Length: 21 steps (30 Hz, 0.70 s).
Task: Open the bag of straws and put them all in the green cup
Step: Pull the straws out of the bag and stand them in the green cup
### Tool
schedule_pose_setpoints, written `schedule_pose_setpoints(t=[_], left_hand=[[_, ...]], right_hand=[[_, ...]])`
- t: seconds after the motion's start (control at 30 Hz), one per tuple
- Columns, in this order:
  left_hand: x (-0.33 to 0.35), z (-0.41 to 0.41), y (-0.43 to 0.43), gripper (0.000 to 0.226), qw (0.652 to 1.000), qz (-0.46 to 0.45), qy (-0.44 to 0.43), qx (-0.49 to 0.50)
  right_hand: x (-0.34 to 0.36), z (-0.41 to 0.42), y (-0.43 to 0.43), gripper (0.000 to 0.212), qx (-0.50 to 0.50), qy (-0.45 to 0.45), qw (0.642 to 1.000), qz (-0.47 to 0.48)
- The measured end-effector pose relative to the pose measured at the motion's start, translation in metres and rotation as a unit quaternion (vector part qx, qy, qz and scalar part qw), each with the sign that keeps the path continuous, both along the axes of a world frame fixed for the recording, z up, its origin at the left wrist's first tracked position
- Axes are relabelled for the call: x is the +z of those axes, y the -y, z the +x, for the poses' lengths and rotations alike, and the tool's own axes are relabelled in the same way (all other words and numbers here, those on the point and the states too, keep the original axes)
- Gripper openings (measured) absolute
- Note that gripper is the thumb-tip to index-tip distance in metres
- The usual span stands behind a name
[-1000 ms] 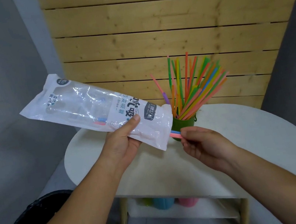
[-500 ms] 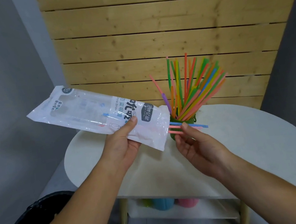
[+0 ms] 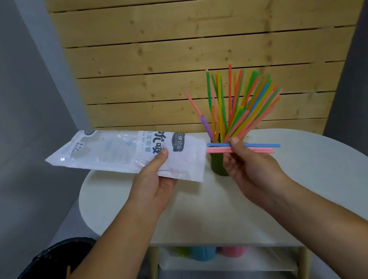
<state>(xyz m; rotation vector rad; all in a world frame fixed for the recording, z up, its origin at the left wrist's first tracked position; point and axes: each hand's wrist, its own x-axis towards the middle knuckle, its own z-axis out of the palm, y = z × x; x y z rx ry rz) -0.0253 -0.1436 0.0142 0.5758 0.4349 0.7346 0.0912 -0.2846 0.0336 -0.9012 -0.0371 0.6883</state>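
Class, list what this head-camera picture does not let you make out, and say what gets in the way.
- Green cup, head view: mostly hidden behind the right hand pinching straws and the bag end.
- Bag contents: glare and print hide whether more are inside.
- Shelf cups: tops cut off by the table, blurred.
- Dark object lower left: cropped by the frame edge.

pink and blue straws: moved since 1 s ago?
Yes. The right hand has drawn the pink and blue straws rightward out of the bag; their tips, earlier level with the green cup, now reach past it.
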Motion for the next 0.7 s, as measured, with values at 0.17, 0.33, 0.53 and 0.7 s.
schedule_pose_setpoints(t=[0.17, 0.33, 0.53, 0.7], left_hand=[[-0.003, -0.001, -0.006, 0.030, 0.998, -0.052, 0.006, 0.034], [-0.003, 0.001, -0.006, 0.028, 0.996, -0.067, 0.003, 0.057], [0.000, 0.000, -0.009, 0.024, 0.997, -0.036, -0.014, 0.063], [-0.001, 0.002, -0.003, 0.023, 0.999, -0.012, -0.028, 0.034]], right_hand=[[0.009, 0.025, 0.021, 0.015, -0.093, 0.250, 0.957, -0.114], [0.032, 0.038, 0.043, 0.014, -0.132, 0.370, 0.908, -0.149], [0.043, 0.052, 0.055, 0.012, -0.189, 0.410, 0.873, -0.187], [0.046, 0.051, 0.056, 0.013, -0.188, 0.482, 0.817, -0.255]])
